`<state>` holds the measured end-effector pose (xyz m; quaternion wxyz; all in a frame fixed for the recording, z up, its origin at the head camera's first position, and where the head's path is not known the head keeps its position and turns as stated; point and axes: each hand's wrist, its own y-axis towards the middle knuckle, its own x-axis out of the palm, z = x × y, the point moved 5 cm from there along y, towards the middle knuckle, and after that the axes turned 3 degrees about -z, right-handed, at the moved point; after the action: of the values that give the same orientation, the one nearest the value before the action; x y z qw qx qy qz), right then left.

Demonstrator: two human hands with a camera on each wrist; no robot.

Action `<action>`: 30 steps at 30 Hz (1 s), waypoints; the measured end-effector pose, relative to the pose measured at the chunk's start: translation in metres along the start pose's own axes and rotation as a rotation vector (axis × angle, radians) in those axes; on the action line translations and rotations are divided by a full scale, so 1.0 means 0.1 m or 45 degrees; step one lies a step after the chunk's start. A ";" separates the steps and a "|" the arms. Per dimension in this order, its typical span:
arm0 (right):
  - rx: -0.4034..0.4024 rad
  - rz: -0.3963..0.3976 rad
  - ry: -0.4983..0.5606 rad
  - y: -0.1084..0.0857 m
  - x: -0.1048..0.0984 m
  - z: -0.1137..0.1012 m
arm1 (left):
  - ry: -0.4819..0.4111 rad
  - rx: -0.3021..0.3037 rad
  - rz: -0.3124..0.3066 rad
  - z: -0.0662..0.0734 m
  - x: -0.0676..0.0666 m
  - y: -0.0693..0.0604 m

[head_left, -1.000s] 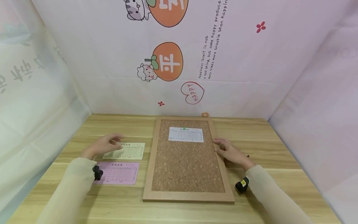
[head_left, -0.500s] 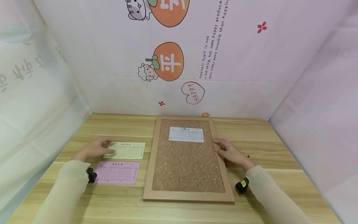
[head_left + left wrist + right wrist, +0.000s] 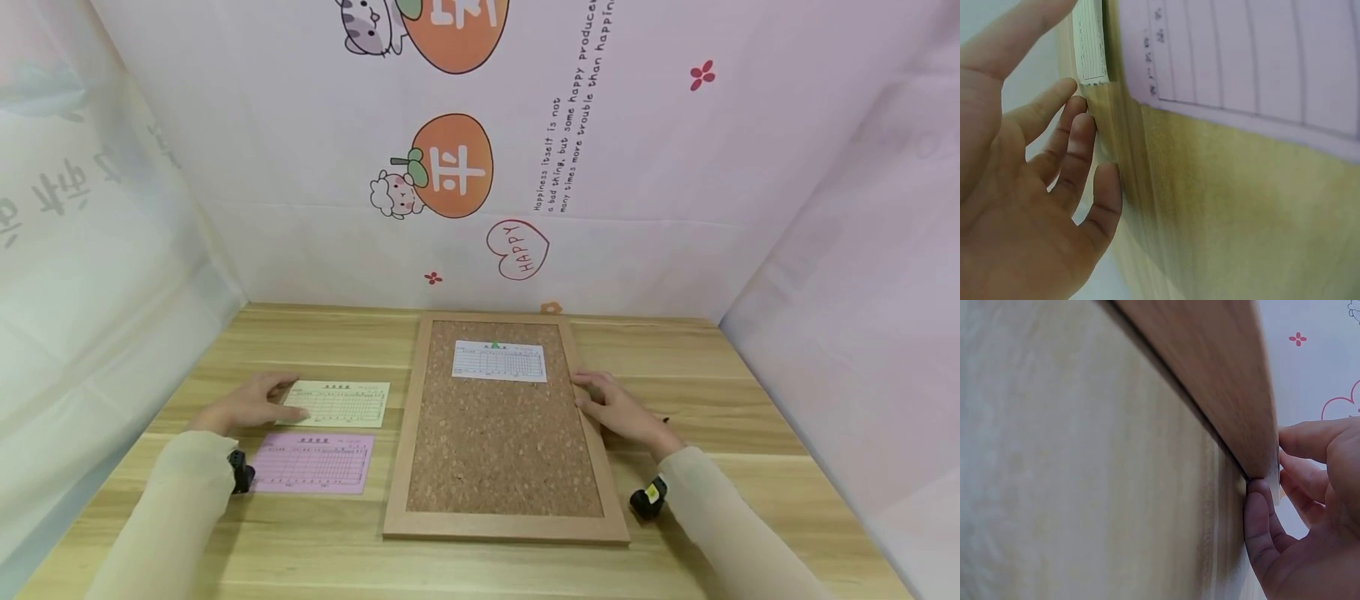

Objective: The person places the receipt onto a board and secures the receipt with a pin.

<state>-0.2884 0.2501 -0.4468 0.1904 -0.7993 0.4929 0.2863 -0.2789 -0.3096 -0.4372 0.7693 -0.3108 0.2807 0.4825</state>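
Observation:
My left hand (image 3: 251,404) is low at the left end of a pale yellow printed slip (image 3: 341,405), thumb over its corner; in the left wrist view its fingers (image 3: 1075,156) are loosely bent and spread. Nearer me lies a pink printed slip (image 3: 315,463). At the right edge of a wood-framed cork board (image 3: 502,450), my right hand (image 3: 618,410) holds the frame. The right wrist view has its digits on the frame's upper edge and side (image 3: 1222,394). A white printed slip (image 3: 498,362) is on the board's upper part, with a green pushpin (image 3: 494,344) at its top.
The board lies flat on a wood-grain table (image 3: 480,571). White printed curtains (image 3: 637,258) stand behind and at both sides. A small dark object (image 3: 665,419) shows beside the right wrist.
My left hand has moved left and lower over the yellow slip, uncovering more of it. The right hand stays at the board's edge, and the slips look unmoved.

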 end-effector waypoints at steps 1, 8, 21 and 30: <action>0.003 -0.001 0.002 0.00 0.00 0.00 | -0.002 -0.012 -0.006 -0.01 0.00 0.00; 0.002 0.010 0.000 0.00 0.00 0.00 | -0.023 -0.118 -0.031 -0.02 0.03 -0.01; -0.020 0.013 0.000 0.01 0.02 0.02 | 0.050 -0.178 -0.028 0.07 0.04 -0.06; -0.020 0.016 0.019 0.00 0.03 0.03 | 0.140 -0.151 -0.004 0.06 0.05 -0.04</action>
<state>-0.2881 0.2502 -0.4510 0.1787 -0.7997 0.4971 0.2855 -0.2725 -0.3037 -0.4362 0.7337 -0.3821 0.2931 0.4793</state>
